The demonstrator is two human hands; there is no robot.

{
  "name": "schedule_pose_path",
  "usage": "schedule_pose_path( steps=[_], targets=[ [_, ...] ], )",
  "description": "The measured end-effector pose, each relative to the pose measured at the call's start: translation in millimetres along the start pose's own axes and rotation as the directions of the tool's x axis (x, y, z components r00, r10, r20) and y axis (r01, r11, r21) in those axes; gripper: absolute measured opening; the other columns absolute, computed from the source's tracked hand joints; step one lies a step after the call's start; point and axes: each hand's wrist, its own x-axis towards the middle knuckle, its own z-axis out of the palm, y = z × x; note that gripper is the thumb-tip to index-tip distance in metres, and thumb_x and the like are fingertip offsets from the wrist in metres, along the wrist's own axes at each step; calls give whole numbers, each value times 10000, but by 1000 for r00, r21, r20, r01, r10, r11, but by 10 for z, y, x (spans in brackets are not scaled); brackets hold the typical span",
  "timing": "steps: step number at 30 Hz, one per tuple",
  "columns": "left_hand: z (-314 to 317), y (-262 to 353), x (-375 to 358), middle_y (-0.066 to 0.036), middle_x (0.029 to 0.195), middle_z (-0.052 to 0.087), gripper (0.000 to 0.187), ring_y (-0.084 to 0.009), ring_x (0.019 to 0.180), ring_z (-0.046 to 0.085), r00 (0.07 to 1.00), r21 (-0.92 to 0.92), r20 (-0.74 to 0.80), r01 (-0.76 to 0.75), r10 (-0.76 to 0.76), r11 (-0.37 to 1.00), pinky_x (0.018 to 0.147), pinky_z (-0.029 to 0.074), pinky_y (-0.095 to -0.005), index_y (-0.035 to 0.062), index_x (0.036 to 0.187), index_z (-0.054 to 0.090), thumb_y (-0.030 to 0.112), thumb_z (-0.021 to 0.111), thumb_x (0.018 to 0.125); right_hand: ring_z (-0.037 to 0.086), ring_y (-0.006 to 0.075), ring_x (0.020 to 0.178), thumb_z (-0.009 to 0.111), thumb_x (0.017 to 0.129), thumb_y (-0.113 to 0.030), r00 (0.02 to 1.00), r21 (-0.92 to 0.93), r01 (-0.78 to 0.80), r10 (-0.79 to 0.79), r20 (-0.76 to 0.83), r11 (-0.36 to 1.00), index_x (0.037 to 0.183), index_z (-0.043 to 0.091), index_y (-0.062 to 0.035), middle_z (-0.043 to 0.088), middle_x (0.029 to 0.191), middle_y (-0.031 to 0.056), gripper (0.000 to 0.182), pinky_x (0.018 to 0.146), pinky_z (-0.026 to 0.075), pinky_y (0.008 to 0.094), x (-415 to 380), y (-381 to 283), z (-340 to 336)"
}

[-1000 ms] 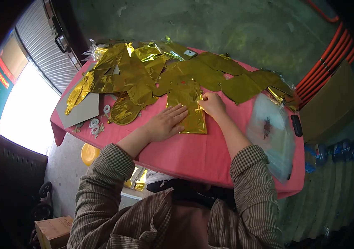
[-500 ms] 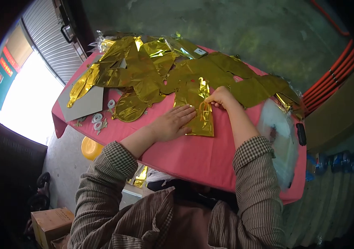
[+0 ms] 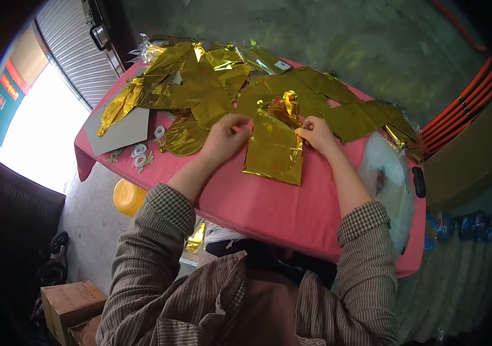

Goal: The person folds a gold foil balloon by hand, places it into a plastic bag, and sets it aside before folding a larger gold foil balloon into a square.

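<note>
A flat, folded gold foil balloon (image 3: 273,155) lies on the pink-covered table in front of me, its upper end crumpled and raised. My left hand (image 3: 227,137) is at its upper left edge, thumb and fingers pinched together on the foil. On the opposite edge, my right hand (image 3: 317,135) pinches the foil between thumb and fingers. Beyond both hands spreads a pile of flat gold foil balloons (image 3: 199,86), overlapping one another.
The pink tablecloth (image 3: 228,196) covers the table. At left lie a grey board (image 3: 124,130) and white ribbon rolls (image 3: 139,151). Clear plastic wrapping (image 3: 387,184) and a black object (image 3: 418,183) lie at right. A yellow basin (image 3: 127,197) and cardboard box (image 3: 73,308) stand below.
My left hand has gone from lying flat on the folded foil to pinching its upper left edge. My right hand has shifted slightly right, and the foil's upper end has lifted.
</note>
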Motion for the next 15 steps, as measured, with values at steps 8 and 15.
schedule_pose_path(
  steps=[8,15],
  targets=[
    [68,-75,35,-62,796,619,310,-82,596,580,945,-438,122,325,-302,838,458,443,-196,-63,1102,549,150,547,877,465,43,489,631,800,-53,993,359,92,-58,-104,929,837,526,-3,560,636,6,122,432,355,192,-520,81,-17],
    [87,19,-7,-18,659,578,200,-74,504,525,840,-517,431,529,-329,673,433,411,-185,-4,953,599,181,566,882,474,38,506,643,806,-58,994,465,83,-41,-99,881,858,530,-11,569,660,0,132,440,357,181,-715,-25,-29]
  ],
)
